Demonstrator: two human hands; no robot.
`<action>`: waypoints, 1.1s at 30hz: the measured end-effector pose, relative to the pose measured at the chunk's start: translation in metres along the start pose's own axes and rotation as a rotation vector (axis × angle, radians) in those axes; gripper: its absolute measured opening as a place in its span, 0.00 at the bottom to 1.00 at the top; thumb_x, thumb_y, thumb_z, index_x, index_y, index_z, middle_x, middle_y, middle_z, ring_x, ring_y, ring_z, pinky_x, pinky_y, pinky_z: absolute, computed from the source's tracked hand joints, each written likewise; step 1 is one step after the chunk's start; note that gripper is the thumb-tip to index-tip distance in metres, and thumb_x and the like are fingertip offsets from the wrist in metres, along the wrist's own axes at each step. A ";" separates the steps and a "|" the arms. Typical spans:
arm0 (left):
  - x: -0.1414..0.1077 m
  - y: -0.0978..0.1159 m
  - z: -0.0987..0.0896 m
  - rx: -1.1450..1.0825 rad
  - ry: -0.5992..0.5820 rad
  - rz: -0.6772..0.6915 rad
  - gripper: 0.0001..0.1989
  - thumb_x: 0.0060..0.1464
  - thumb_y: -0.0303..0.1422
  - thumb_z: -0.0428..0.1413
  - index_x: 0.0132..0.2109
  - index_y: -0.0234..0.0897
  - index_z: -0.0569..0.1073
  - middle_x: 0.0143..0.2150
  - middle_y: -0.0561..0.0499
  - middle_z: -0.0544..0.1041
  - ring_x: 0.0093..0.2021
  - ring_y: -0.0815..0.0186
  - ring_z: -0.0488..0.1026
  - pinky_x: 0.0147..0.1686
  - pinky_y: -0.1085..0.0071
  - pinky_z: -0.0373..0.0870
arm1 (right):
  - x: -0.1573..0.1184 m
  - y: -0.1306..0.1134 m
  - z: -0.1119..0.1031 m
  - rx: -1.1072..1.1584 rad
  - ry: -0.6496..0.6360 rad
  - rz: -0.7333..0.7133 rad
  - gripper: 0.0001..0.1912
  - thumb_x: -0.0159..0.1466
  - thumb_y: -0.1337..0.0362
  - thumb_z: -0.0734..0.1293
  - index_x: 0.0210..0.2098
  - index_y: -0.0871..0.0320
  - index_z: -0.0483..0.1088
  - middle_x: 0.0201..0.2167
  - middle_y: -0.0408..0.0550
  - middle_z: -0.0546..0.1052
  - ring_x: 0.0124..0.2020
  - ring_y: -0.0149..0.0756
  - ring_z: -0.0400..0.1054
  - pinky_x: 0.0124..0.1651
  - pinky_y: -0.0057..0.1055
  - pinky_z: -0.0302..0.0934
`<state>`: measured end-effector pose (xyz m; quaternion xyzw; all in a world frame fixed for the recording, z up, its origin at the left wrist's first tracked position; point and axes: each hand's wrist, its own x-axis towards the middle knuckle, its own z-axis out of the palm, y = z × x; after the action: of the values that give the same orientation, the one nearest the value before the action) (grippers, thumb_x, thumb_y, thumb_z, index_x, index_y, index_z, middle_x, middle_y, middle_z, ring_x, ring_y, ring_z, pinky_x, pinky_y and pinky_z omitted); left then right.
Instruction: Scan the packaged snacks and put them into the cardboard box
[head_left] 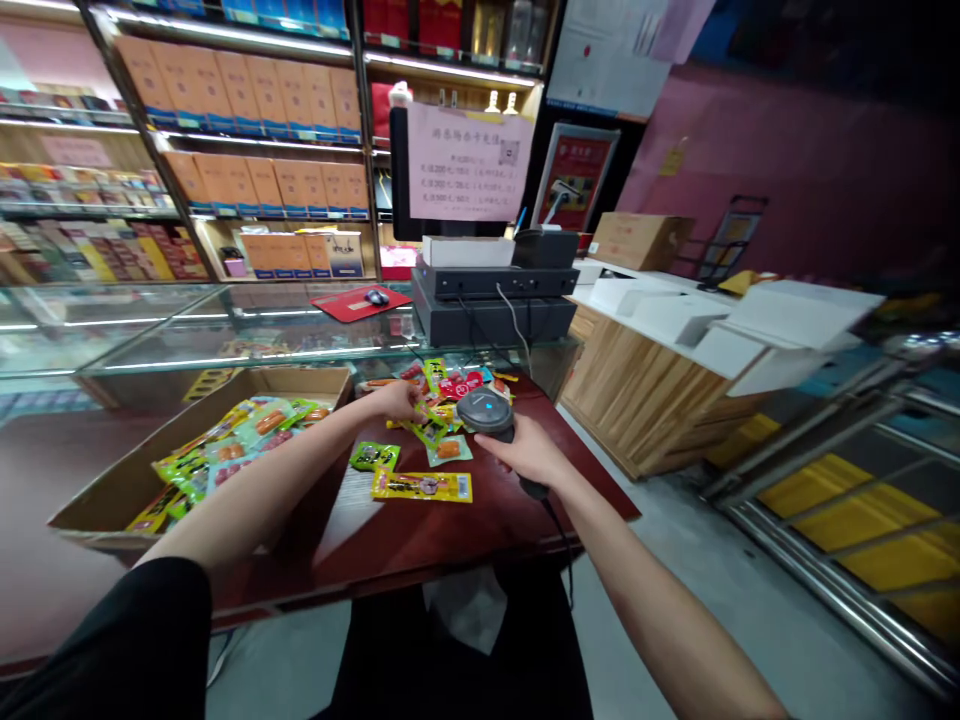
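A person seated or standing at a dark red table works with two bare hands, seen from their own head. The right hand holds a black barcode scanner, its fingers wrapped around the handle; a blue light shows on top, and a cable hangs from the handle past the table edge. The scanner's head is just beside a loose pile of snack packets in green, yellow and red, near the table's far edge.

The left hand reaches into that pile. Its fingers are drawn close together at a green packet, but I cannot tell whether they grip it. Nearer the person lie a long yellow packet, a small green pouch and a clear packet with an orange piece inside.

To the left, partly behind the left forearm, an open cardboard box holds more packets. Beyond the table is a glass counter with a computer mouse on a red mat.
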<state>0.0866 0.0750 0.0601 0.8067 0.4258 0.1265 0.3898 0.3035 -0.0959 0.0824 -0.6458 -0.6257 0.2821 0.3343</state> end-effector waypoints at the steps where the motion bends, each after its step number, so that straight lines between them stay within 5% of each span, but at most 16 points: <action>1: -0.009 -0.007 -0.010 -0.109 0.042 -0.024 0.11 0.31 0.32 0.68 0.26 0.36 0.75 0.22 0.54 0.75 0.23 0.70 0.69 0.23 0.77 0.61 | 0.003 -0.005 0.005 0.007 -0.022 -0.017 0.13 0.57 0.56 0.69 0.34 0.60 0.71 0.16 0.42 0.72 0.15 0.31 0.67 0.19 0.24 0.58; 6: -0.057 -0.030 -0.044 -0.533 0.244 -0.132 0.21 0.26 0.32 0.71 0.31 0.34 0.74 0.23 0.55 0.75 0.22 0.72 0.69 0.23 0.77 0.62 | 0.018 -0.028 0.036 0.033 -0.106 -0.089 0.18 0.57 0.55 0.69 0.43 0.59 0.71 0.21 0.44 0.76 0.16 0.31 0.67 0.20 0.26 0.62; 12: -0.091 -0.042 -0.051 -0.785 0.344 -0.173 0.21 0.30 0.33 0.72 0.33 0.34 0.74 0.28 0.54 0.76 0.27 0.72 0.72 0.28 0.77 0.66 | 0.023 -0.047 0.064 -0.045 -0.152 -0.176 0.19 0.58 0.52 0.68 0.42 0.59 0.73 0.23 0.46 0.77 0.20 0.35 0.71 0.25 0.30 0.66; 18: -0.094 -0.044 -0.052 -0.847 0.327 -0.171 0.20 0.30 0.32 0.72 0.33 0.34 0.73 0.27 0.55 0.75 0.26 0.73 0.72 0.27 0.78 0.66 | 0.025 -0.055 0.071 -0.074 -0.165 -0.271 0.19 0.57 0.54 0.69 0.43 0.60 0.75 0.25 0.47 0.78 0.29 0.40 0.74 0.34 0.34 0.68; 33: -0.092 -0.049 -0.052 -0.845 0.307 -0.143 0.20 0.32 0.34 0.71 0.33 0.34 0.75 0.27 0.54 0.75 0.26 0.74 0.72 0.25 0.79 0.65 | 0.024 -0.054 0.069 -0.038 -0.122 -0.261 0.18 0.56 0.57 0.70 0.43 0.58 0.75 0.26 0.47 0.79 0.33 0.43 0.75 0.36 0.36 0.69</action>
<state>-0.0256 0.0465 0.0707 0.5173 0.4445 0.3801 0.6248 0.2168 -0.0666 0.0837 -0.5469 -0.7287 0.2631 0.3174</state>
